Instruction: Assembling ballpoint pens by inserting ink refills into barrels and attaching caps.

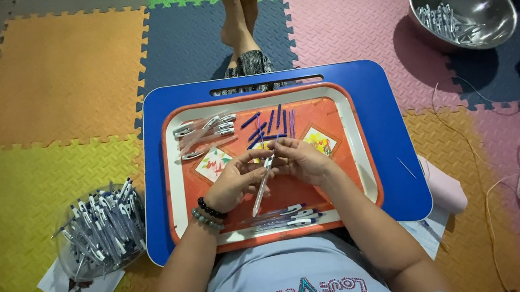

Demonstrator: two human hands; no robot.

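Both hands meet over the orange tray (359, 150): left hand (233, 182) and right hand (301, 159) pinch a clear pen barrel (261, 189) between closed fingertips (its upper end hidden by fingers). Blue refills (270, 123) lie just beyond, finished pens (287, 217) nearer the body.

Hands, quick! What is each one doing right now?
Left hand: shut on the clear pen barrel.
Right hand: pinching the top end of the same barrel.

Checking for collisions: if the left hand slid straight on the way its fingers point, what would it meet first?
Most likely the right hand, just past the clear pen barrel that the left hand grips; depth is hard to judge.
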